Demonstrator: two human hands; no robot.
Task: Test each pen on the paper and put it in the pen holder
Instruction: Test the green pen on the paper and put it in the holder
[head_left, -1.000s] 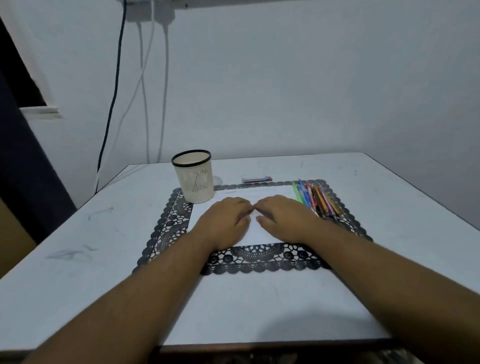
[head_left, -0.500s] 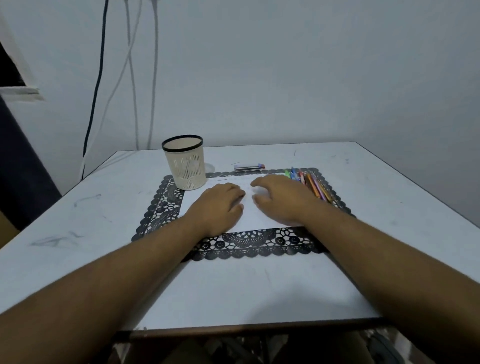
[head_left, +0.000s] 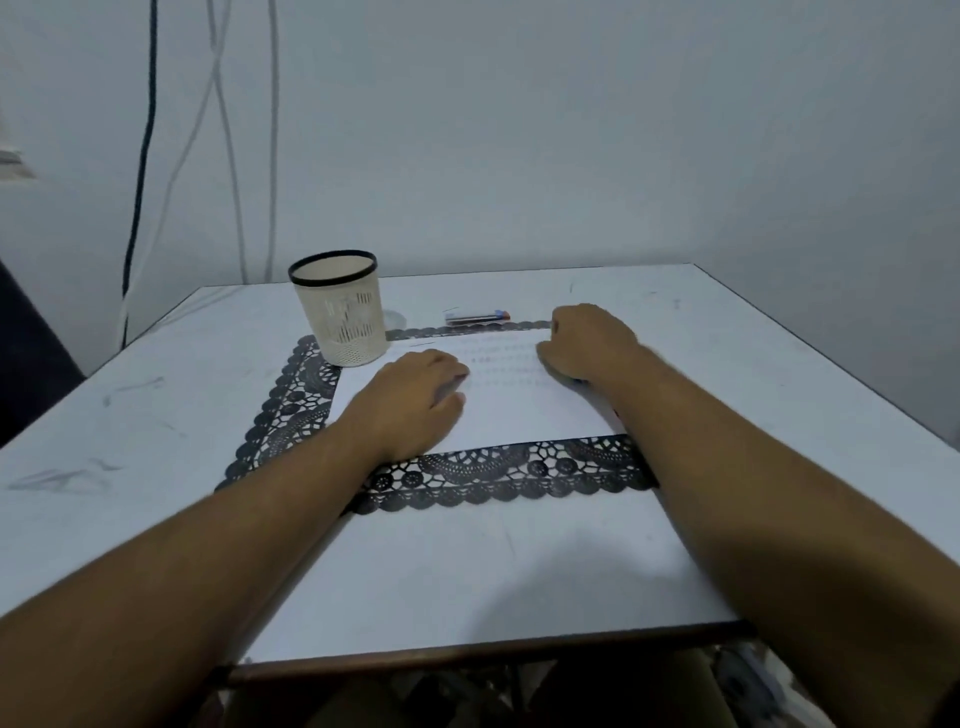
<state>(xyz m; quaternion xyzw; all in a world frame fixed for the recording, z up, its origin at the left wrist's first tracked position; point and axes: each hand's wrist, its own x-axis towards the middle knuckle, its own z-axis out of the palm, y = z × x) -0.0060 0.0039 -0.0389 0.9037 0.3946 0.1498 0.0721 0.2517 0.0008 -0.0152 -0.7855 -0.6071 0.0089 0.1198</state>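
Observation:
A white sheet of paper (head_left: 519, 410) lies on a black lace mat (head_left: 493, 473). The cream mesh pen holder (head_left: 340, 312) with a black rim stands upright at the mat's far left corner, and no pens show above its rim. My left hand (head_left: 415, 400) rests palm down on the left part of the paper, fingers relaxed. My right hand (head_left: 592, 343) sits at the paper's far right corner, over the spot where the coloured pens lay. It hides the pens and its own fingertips. One dark pen (head_left: 478, 316) lies just beyond the mat's far edge.
The white table (head_left: 467, 571) has scuff marks on its left side, and its near edge is close to me. A wall stands right behind the table, with cables (head_left: 140, 156) hanging at the left.
My right hand has slid from the middle of the paper to the far right, covering the coloured pens. The left hand stays on the paper. The view has tilted down.

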